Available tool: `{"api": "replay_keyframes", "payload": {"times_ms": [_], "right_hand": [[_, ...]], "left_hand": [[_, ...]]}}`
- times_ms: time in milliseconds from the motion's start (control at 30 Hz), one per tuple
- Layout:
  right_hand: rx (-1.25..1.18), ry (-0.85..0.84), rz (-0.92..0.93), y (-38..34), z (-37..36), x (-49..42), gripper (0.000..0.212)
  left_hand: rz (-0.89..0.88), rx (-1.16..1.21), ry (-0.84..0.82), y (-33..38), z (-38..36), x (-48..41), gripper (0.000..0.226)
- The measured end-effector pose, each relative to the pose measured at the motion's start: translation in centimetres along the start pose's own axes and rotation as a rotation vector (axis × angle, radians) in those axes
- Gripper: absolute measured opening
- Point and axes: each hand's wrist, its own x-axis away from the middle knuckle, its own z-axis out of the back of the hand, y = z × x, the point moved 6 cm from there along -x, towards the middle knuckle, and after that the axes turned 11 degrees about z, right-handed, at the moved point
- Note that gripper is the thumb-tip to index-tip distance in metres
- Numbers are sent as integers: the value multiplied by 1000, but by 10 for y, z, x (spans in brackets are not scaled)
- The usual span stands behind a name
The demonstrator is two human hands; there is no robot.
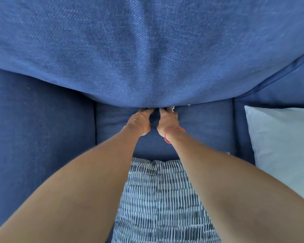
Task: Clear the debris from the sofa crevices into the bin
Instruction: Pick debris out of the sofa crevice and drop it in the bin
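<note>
A big blue back cushion (147, 50) bulges over the blue seat cushion (200, 123). Both my hands reach into the crevice under it. The fingertips of my left hand (139, 122) are hidden beneath the cushion's edge. My right hand (168, 121), with a red band at the wrist, lies beside it, fingers also tucked in. A small white scrap of debris (172, 108) shows at the right hand's fingertips, and another white speck (189, 104) sits further right along the crevice. Whether either hand grips anything is hidden. No bin is in view.
A white pillow (284, 141) lies on the seat at the right. The sofa's blue armrest (39, 128) is at the left, with a tiny pale speck (28, 88) on it. My patterned blue-and-white garment (161, 199) fills the bottom middle.
</note>
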Motion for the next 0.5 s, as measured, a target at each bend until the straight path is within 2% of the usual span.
{"api": "replay_keyframes", "payload": {"times_ms": [233,367,500], "right_hand": [[160,-54,21,2,7,-19,70],[161,9,28,2,16,-12,58],[112,152,57,-1,20,4,39]], "left_hand": [[1,-52,26,5,6,-8,68],[29,-47,53,6,10,-3,62],[16,-14,74,6,11,8,60]]}}
